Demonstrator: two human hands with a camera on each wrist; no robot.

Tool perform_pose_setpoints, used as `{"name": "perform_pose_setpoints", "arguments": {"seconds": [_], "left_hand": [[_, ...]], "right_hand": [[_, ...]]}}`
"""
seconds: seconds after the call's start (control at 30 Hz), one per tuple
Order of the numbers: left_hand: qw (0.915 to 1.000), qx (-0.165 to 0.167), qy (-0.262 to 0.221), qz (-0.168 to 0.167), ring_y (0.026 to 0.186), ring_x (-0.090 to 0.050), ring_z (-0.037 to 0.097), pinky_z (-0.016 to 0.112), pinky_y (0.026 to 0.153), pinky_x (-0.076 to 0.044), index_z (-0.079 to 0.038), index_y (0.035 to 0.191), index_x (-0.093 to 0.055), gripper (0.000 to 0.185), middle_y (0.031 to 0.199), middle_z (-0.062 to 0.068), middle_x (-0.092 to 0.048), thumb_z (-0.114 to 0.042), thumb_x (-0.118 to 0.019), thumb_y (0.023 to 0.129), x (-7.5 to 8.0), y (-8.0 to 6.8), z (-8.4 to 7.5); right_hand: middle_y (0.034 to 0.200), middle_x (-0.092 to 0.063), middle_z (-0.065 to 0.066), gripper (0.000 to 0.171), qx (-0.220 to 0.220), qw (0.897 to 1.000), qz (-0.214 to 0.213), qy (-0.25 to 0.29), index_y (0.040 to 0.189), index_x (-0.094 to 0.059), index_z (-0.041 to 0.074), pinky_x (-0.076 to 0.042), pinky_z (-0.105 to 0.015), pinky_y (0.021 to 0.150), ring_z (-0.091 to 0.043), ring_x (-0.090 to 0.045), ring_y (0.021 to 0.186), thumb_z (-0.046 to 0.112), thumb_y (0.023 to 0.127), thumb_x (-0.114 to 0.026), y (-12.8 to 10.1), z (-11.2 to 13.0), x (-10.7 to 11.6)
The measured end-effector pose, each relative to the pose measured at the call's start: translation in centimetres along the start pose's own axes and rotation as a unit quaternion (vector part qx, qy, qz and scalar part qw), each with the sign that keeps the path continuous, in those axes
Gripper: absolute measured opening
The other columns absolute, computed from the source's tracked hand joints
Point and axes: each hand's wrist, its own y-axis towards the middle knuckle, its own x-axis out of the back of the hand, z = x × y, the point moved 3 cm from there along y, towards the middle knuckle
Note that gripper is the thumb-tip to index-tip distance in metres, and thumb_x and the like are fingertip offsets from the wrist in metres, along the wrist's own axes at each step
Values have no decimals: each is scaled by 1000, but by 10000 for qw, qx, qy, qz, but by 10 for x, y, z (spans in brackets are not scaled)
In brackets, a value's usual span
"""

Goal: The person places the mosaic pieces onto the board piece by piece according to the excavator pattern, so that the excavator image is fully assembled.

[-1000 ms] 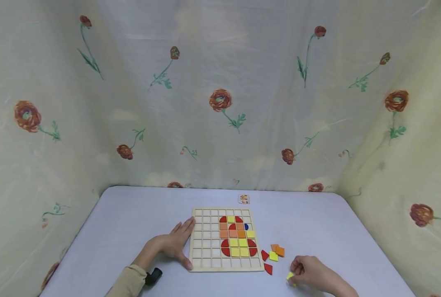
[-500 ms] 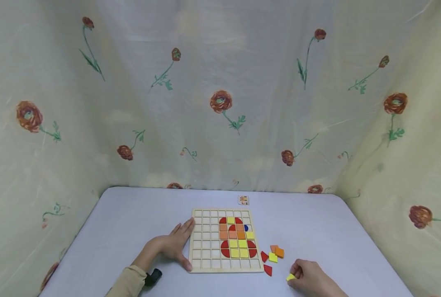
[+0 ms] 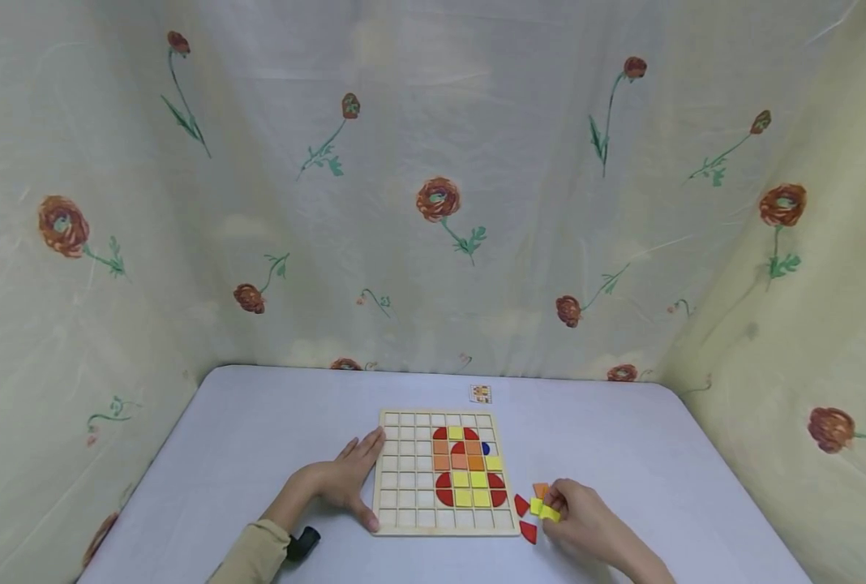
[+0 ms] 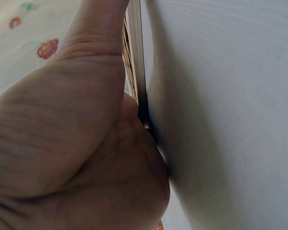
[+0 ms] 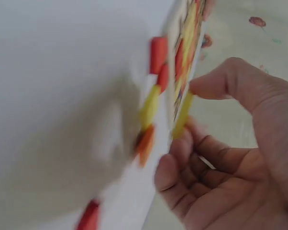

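Observation:
A wooden grid board [image 3: 404, 529] lies on the table, with red, orange, yellow and blue pieces set in its right half. My left hand [image 3: 341, 483] rests along its left edge, fingers straight and thumb at the near corner; the left wrist view shows that hand close beside the board's edge [image 4: 136, 57]. Between thumb and fingers, my right hand [image 3: 577, 517] pinches a yellow square tile [image 3: 550, 513], also visible edge-on in the right wrist view as a thin yellow tile [image 5: 183, 114]. It is held over the loose pieces right of the board, partly covering them.
Loose by the board are red rounded pieces [image 3: 528, 531], a yellow tile [image 3: 535, 506] and an orange tile [image 3: 541, 489]. A small picture card [image 3: 480, 394] lies beyond the board on the white table [image 3: 280, 422]. Flowered cloth [image 3: 506, 243] hangs behind.
My right hand has moved left and away from me, carrying the yellow tile toward the loose pieces. The left hand has stayed at the board's edge.

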Motion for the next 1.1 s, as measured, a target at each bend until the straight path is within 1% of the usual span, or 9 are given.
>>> {"name": "perform_pose_setpoints", "arguments": {"seconds": [0.1, 0.17, 0.33, 0.47, 0.53, 0.67, 0.77, 0.9, 1.1], "left_hand": [[10000, -40, -33, 18, 151, 5, 26, 45, 124, -3, -2, 154, 2, 142, 163, 14, 8, -64, -81, 58, 0, -1, 0], [10000, -62, -60, 41, 151, 5, 26, 45, 124, -3, -1, 154, 3, 141, 163, 15, 8, -64, -81, 59, 0, -1, 0], [10000, -65, -25, 68, 151, 5, 26, 45, 124, -3, -1, 154, 3, 141, 163, 15, 7, -64, -81, 60, -1, -1, 0], [9999, -88, 65, 58, 151, 5, 27, 45, 124, -3, 0, 154, 2, 140, 163, 16, 7, -65, -80, 60, 0, 0, 0], [9999, -83, 87, 66, 151, 4, 27, 45, 124, -3, 0, 154, 2, 140, 163, 16, 7, -65, -80, 60, 0, 0, 0], [9999, -19, 119, 85, 151, 5, 26, 45, 124, -3, -1, 154, 3, 140, 163, 15, 7, -66, -79, 60, 1, 1, 0], [9999, 8, 125, 58, 151, 4, 26, 45, 124, -3, -2, 154, 2, 140, 163, 15, 7, -66, -79, 60, 1, 1, 1], [9999, -16, 168, 25, 151, 4, 26, 45, 124, -3, -1, 154, 2, 140, 163, 15, 6, -67, -79, 60, 2, 1, 1], [9999, -48, 157, 16, 151, 3, 27, 46, 124, -4, -1, 154, 1, 140, 163, 16, 6, -66, -79, 61, 2, 1, 2]], "right_hand": [[79, -55, -1, 24, 448, 9989, 118, 107, 92, -61, 8, -41, -22, 56, -14, -49, 73, 11, 73, -75, 19, 24, -4], [81, -56, 0, 24, 798, 9964, 252, 143, 94, -62, 9, -41, -21, 56, -14, -49, 75, 13, 76, -76, 33, 39, -11], [86, -60, 3, 21, 1687, 9846, 448, -3, 97, -65, 10, -44, -21, 60, -12, -50, 75, 18, 81, -76, 69, 76, -29], [83, -60, 3, 21, 2074, 9765, 580, 44, 96, -65, 9, -46, -21, 61, -10, -51, 72, 20, 82, -77, 94, 99, -44], [82, -60, 4, 21, 2191, 9737, 617, 44, 95, -65, 8, -47, -20, 61, -9, -51, 71, 20, 82, -77, 105, 107, -50], [82, -61, 4, 20, 2260, 9724, 576, -86, 95, -67, 9, -47, -20, 63, -8, -52, 71, 20, 82, -77, 123, 116, -59], [82, -62, 4, 18, 2165, 9744, 582, -135, 94, -69, 10, -47, -21, 64, -9, -52, 72, 21, 83, -77, 132, 119, -64], [83, -61, 4, 17, 2156, 9743, 650, -33, 96, -70, 10, -47, -22, 64, -10, -52, 72, 19, 83, -76, 138, 120, -69], [86, -61, 4, 17, 2167, 9736, 714, 40, 97, -71, 11, -47, -21, 65, -10, -52, 74, 19, 83, -76, 140, 120, -74]]}}
